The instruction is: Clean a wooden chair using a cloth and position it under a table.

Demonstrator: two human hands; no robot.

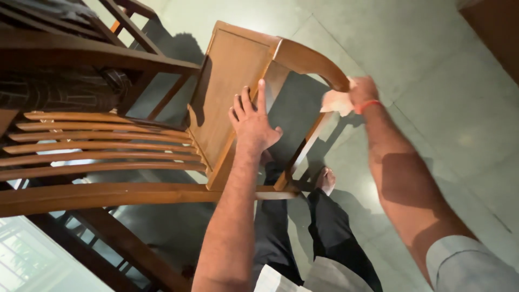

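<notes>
Overhead, one wooden chair (227, 97) is tipped so that its flat seat panel faces the camera, and both hands are on it. The left hand (252, 121) lies open and flat against the seat's near edge, fingers spread and pointing up the panel, gripping nothing. The right hand (361, 91), with an orange band at the wrist, is closed around one pale cloth (336, 101) and presses it to the end of the curved armrest (311, 62). The chair's long axis runs on a slant from below the left hand, where the lower rail meets the floor beside the person's feet, up past the fingertips toward the seat's far edge. The armrest arches from just above the left fingertips across to the right hand. Left of the left hand the slatted back (102, 146) fans out, five curved slats running roughly level, with a thicker rail beneath them. Beyond the slats, farther left and higher, stands darker wooden furniture (81, 54); I cannot tell what kind. Between the forearms, two legs in dark trousers (324, 227) stand on the pale tiled floor (432, 81). No container shows.
</notes>
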